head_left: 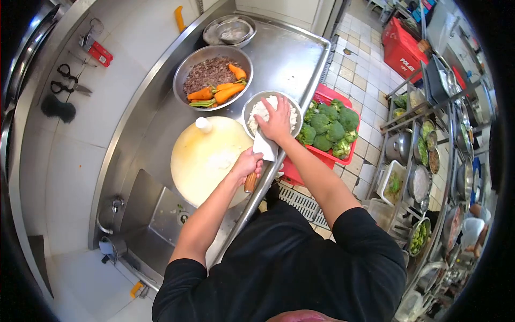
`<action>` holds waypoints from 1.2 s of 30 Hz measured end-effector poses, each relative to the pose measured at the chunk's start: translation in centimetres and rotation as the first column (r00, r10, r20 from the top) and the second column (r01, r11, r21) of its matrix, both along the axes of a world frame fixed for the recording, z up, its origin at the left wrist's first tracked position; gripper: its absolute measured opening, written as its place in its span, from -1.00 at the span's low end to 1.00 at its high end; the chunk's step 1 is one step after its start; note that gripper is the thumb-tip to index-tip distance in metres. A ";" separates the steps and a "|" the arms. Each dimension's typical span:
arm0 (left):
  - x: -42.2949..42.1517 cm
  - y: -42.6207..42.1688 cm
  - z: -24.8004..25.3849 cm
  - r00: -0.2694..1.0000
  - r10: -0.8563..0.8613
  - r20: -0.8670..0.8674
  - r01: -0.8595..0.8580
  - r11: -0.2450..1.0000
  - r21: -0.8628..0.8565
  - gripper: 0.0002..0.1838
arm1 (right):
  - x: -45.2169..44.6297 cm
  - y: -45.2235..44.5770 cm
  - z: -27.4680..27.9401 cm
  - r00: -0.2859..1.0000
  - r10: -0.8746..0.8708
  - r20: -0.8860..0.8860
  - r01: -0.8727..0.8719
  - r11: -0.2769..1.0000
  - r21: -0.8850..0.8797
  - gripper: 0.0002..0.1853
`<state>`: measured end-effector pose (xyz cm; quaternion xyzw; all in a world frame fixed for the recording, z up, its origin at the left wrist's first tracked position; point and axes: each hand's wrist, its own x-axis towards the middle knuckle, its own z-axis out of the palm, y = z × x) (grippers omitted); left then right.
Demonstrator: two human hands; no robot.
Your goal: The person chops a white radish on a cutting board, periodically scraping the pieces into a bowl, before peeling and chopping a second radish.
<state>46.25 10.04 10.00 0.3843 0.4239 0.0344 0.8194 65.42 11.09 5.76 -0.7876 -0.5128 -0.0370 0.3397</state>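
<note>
My left hand (248,163) is closed around a cleaver (265,146), near where its wooden handle meets the blade. The broad blade points up toward the rim of a metal bowl (248,102) of chopped white food (259,110). My right hand (276,119) lies over that food with fingers spread, its heel by the top of the blade. Below and left of the bowl is a round, yellowish cutting board (198,161) with a few white bits on it. A short white cylindrical piece (204,124) sits at the board's far edge.
Behind stands a large bowl (178,80) with carrots (229,93) and a brown chopped or beady food; nested bowls (234,31) sit farther back. At right, a red basket (348,158) holds broccoli (328,126). A sink (161,214) lies near left; loaded shelving (407,123) lines the right.
</note>
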 end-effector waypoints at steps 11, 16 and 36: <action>-20.0 -6.4 5.2 0.921 0.091 -0.380 0.122 0.856 0.502 -0.81 | -3.7 0.8 0.0 0.967 0.252 -0.044 -0.245 0.961 0.126 -0.36; -26.3 -3.1 2.8 0.739 0.410 -0.534 0.509 0.179 0.842 -0.64 | -11.9 -3.3 -0.6 0.835 0.509 -0.210 -0.536 0.838 -0.101 -0.22; -29.6 -2.2 0.8 0.646 0.378 -0.663 0.668 0.142 0.731 -0.50 | -12.6 -5.7 -0.7 0.704 0.709 0.038 -0.610 0.632 -0.478 0.47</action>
